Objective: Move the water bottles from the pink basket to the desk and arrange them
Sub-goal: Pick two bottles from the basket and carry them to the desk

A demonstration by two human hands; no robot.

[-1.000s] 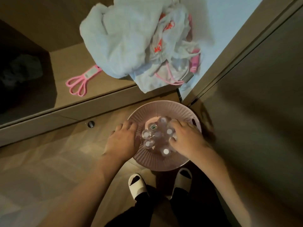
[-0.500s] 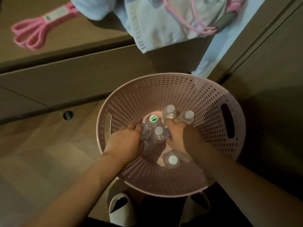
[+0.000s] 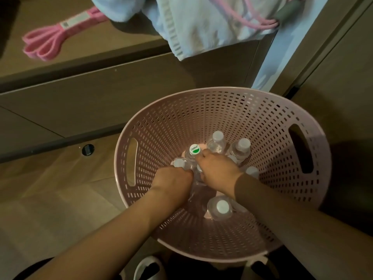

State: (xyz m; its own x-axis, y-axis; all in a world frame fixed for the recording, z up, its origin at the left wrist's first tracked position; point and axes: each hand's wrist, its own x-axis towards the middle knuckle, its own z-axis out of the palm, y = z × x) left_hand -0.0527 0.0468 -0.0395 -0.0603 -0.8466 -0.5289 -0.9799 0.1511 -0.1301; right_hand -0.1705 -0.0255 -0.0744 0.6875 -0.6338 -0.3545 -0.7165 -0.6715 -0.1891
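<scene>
Both hands reaching among clear plastic water bottles in a perforated round pink basket.
Left hand and right hand are curling around bottles; the basket is sitting on a wood-grain floor.

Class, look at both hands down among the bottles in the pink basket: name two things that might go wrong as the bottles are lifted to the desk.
1. Both the left hand and right hand reach into one tight cluster of bottles; lifting several together may loosen the grip, dropping one.
2. The towel overhangs the desk edge, so bottles set there might tip.

Water bottles stand in the basket, before the desk.
</scene>
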